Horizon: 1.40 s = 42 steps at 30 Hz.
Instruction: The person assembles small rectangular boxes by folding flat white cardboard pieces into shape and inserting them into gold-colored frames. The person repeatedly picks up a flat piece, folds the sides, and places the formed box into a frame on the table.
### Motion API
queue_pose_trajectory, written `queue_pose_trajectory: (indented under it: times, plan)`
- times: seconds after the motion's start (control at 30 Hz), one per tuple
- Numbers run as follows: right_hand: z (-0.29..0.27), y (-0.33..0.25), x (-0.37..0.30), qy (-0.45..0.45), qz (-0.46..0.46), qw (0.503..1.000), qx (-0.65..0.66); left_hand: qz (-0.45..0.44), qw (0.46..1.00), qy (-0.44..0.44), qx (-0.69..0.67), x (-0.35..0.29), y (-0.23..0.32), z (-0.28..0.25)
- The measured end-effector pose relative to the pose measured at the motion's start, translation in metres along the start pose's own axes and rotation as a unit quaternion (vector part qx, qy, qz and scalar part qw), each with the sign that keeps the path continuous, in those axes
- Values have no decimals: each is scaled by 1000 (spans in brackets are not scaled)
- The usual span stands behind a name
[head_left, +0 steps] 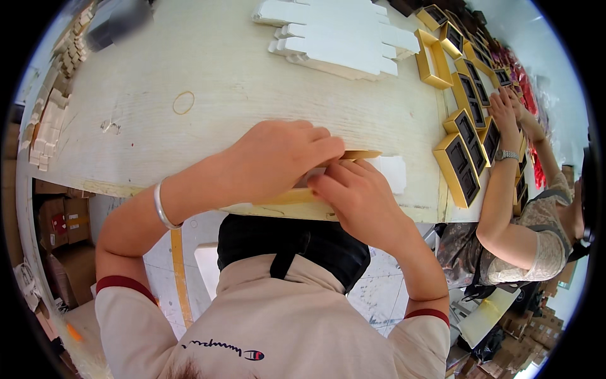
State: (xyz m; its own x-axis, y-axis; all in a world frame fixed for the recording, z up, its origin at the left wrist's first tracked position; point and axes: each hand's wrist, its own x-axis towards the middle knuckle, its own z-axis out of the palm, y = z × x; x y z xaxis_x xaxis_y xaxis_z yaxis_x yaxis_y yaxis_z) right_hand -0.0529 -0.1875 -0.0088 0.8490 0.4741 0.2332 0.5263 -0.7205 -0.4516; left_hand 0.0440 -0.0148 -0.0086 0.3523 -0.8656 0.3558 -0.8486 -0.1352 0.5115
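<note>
Close to the table's front edge, both my hands work on a gold cardboard box with white inner sides. My left hand bends over its far and left side, fingers curled down onto the gold wall. Opposite it, my right hand pinches the box's near right part, thumb and fingertips close to the left fingers. A white cardboard flap sticks out beyond the right hand. Much of the box is hidden beneath my hands, so how far it is folded cannot be seen.
A stack of flat white box blanks lies at the far middle. Gold boxes with black inserts line the right, where a co-worker's hands are busy. A rubber band lies at left; white folded pieces line the left edge.
</note>
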Motion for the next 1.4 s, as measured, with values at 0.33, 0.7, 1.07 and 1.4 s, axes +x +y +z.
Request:
queue_pose_trajectory:
  times: [0.33,0.7,1.07,1.4]
  plan:
    - [-19,31,11,10,-51,998,-34,11,999,-16,28,-25,15,-5]
    - [-36,31,-14,-32,4,992,-125,-22,994,-84,71,-26,31,2]
    - [-1,-6,-23,25,-56,995,79,-114,978,-123,-126,-26,39,-9]
    - [-11,-4,-36,-39,-69,991,109,-35,968,-173,-180,-44,25,-13]
